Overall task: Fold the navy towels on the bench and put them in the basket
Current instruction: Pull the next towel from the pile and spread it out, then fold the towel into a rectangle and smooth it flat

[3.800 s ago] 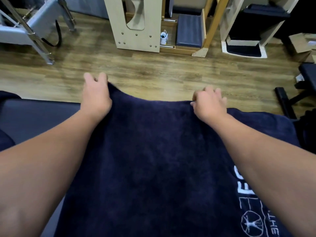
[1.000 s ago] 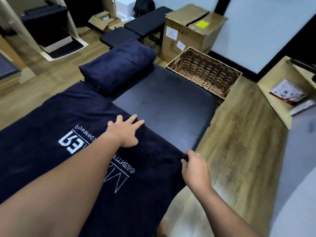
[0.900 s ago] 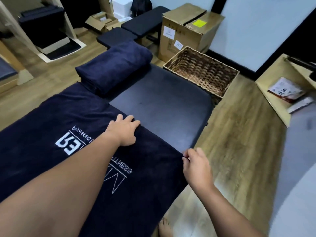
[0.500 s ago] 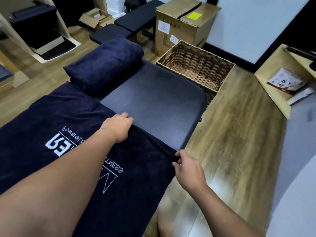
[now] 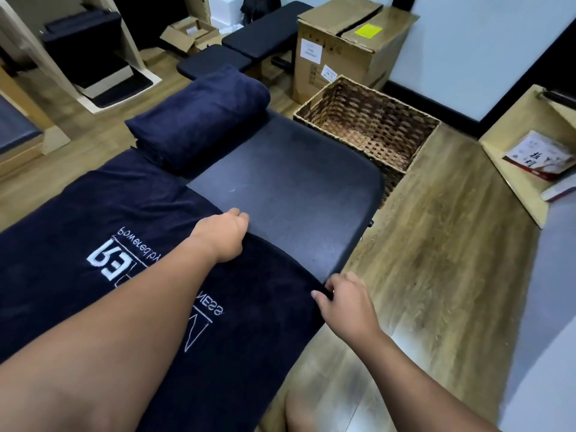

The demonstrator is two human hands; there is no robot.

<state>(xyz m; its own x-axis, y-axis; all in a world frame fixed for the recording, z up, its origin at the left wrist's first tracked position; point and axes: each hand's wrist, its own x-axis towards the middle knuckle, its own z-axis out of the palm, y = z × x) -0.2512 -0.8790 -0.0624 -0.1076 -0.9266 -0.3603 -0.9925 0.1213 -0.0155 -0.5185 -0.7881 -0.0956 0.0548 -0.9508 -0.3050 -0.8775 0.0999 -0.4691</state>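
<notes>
Left hand [image 5: 223, 235]: fingers curled over the far short edge of the spread navy towel [image 5: 93, 232], gripping that hem about midway across the worktop [image 5: 296, 194]. Knuckles up, forearm lying across the cloth and its white lettering.

Right hand [image 5: 346, 302]: thumb and fingertips pinched on the same hem at its near corner, right where the towel drops over the worktop's side edge. Wrist sits just off the edge, above the wooden floor [image 5: 436, 275].

Spread towel: lies flat, covers the near and left part of the dark padded worktop, printed side up, lettering upside down from this viewpoint. Near side hangs over the worktop edge. The hem between the two hands runs in a slight curve.

Second navy towel [image 5: 199, 116]: already a thick folded bundle, resting on the far left part of the worktop, touching the far edge of the spread one. Bare pad surface to its right.

Wicker basket [image 5: 414, 145]: on the floor, against the far right end of the worktop; no towel visible inside. Cardboard box [image 5: 343, 45] stands just behind it.
</notes>
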